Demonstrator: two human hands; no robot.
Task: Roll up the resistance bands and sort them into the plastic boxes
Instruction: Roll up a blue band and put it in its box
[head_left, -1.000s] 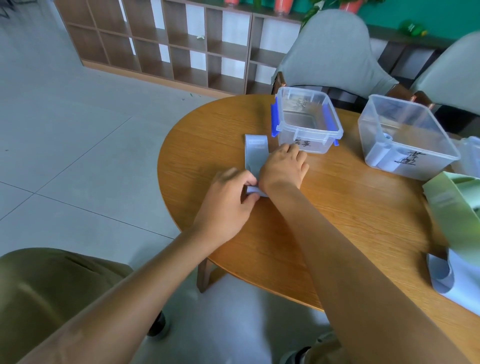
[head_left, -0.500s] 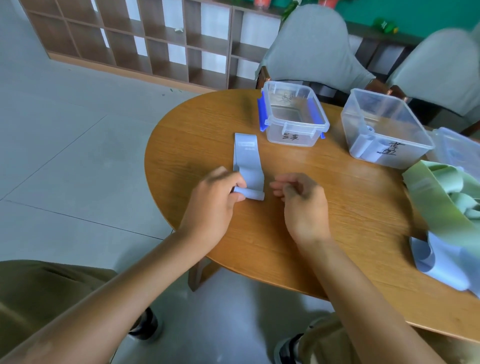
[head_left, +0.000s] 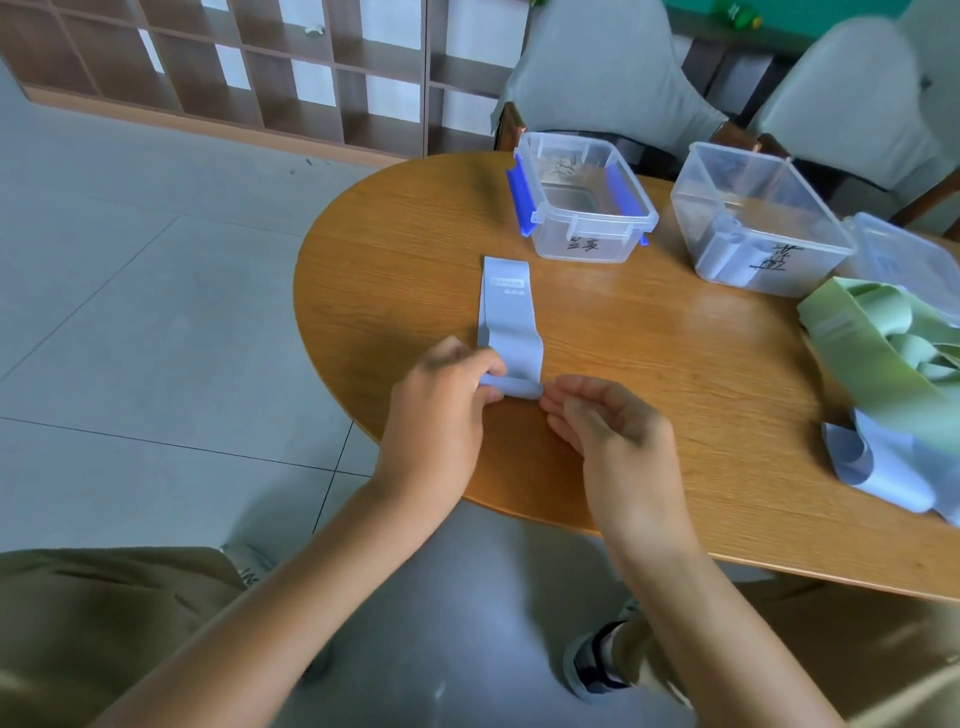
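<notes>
A pale blue band (head_left: 506, 322) lies flat on the round wooden table (head_left: 649, 374), its near end turned into a small roll. The left hand (head_left: 441, 415) pinches the left end of that roll between thumb and fingers. The right hand (head_left: 608, 431) sits just right of the roll with fingers loosely curled, fingertips at its end; whether they grip it I cannot tell. Farther back stand a clear box with blue clips (head_left: 582, 208) and, to its right, a second clear box (head_left: 753, 218) holding a rolled band. Green bands (head_left: 883, 353) and blue bands (head_left: 872, 467) are heaped at the right edge.
</notes>
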